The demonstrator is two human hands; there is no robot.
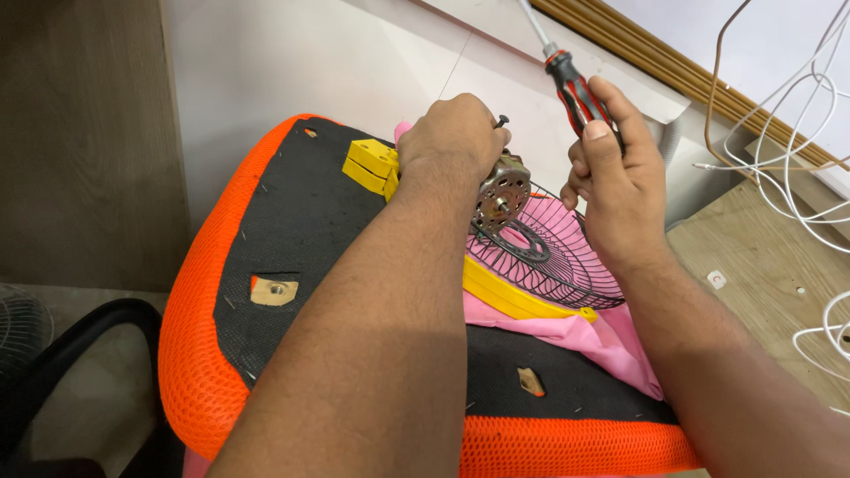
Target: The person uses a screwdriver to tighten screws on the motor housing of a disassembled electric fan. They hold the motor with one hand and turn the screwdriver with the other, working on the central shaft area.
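On an upturned orange-and-black seat pad (292,221), the small metal fan motor (501,193), dense and rigid beside its springy wire guard (558,257), sits clamped under the left hand (453,137), whose fingertips pinch a screw (502,119), best held by its casing, while the right hand (615,177) above the guard grips a red-handled screwdriver (574,88).

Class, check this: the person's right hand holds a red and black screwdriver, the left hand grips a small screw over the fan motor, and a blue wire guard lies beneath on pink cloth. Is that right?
Not quite. The head view shows the wire guard is black, not blue. The rest stands: the right hand holds the red and black screwdriver, the left hand grips a small screw over the fan motor, with pink cloth beneath.
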